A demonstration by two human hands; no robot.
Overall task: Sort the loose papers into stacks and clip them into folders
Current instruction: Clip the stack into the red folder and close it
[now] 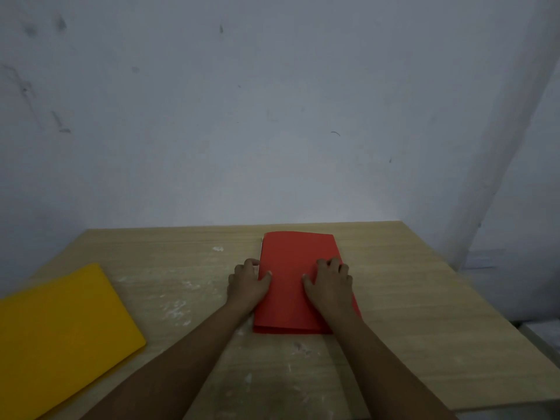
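Red folder (291, 268) is lying flat and closed near the far edge of the table, long side running away from the camera, with a sliver of pale paper (262, 239) poking out at its far-left corner. Yellow folder (60, 331) sits closed, well off to the left, angled.

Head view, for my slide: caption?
Both hands on a closed red paper folder, yellow folder aside.

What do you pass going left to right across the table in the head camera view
Yellow folder → left hand gripping the left edge of the red folder → right hand resting on that folder's right side → bare wooden table out to its right edge.
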